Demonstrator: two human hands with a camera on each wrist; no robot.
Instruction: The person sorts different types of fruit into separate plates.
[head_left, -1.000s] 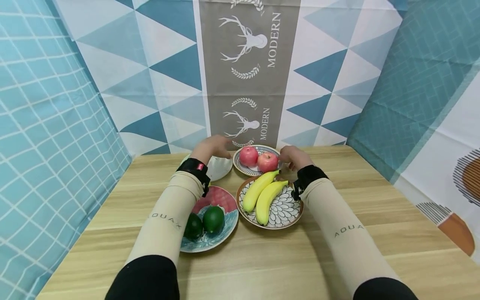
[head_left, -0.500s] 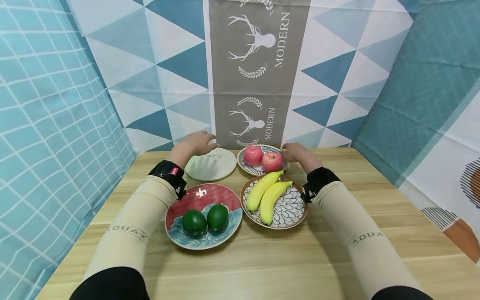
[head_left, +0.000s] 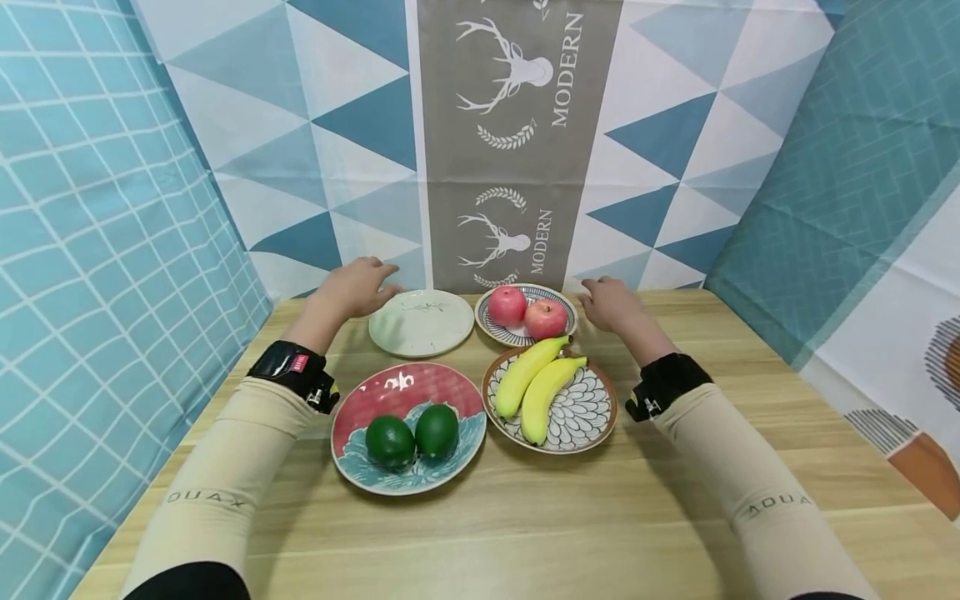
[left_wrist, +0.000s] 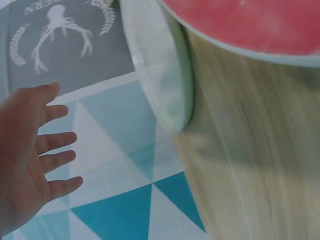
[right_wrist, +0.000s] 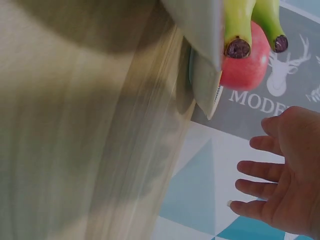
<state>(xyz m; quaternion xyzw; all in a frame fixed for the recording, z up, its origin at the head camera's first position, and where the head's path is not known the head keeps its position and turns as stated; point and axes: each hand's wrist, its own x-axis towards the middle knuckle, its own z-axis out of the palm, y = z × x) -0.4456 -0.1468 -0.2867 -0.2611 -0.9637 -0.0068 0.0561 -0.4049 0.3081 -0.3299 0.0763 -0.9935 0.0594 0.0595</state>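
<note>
My left hand (head_left: 351, 290) hovers at the left of a pale, bare plate (head_left: 422, 325), its fingers spread and holding nothing. In the left wrist view the same hand (left_wrist: 30, 150) is apart from the plate's edge. My right hand (head_left: 611, 307) is in the air just right of a striped plate (head_left: 517, 335) bearing two apples (head_left: 546, 319). Relaxed, separated fingers (right_wrist: 260, 170) show in the right wrist view, with nothing between them. Two bananas (head_left: 546, 398) lie on a brown-rimmed, petal-patterned plate (head_left: 592, 421), and two green avocado-like fruits (head_left: 391, 442) on a red and blue plate (head_left: 375, 396).
The plates stand close together on a wooden table (head_left: 525, 533). A patterned cloth (head_left: 502, 142) hangs behind the table's far edge. A blue checked cloth (head_left: 97, 250) stands along the left, and another cloth (head_left: 840, 167) along the right.
My left hand has moved left, away from the striped plate and past the pale plate, which it had partly covered. My right hand has drawn slightly right from the apples. The fruit stays put.
</note>
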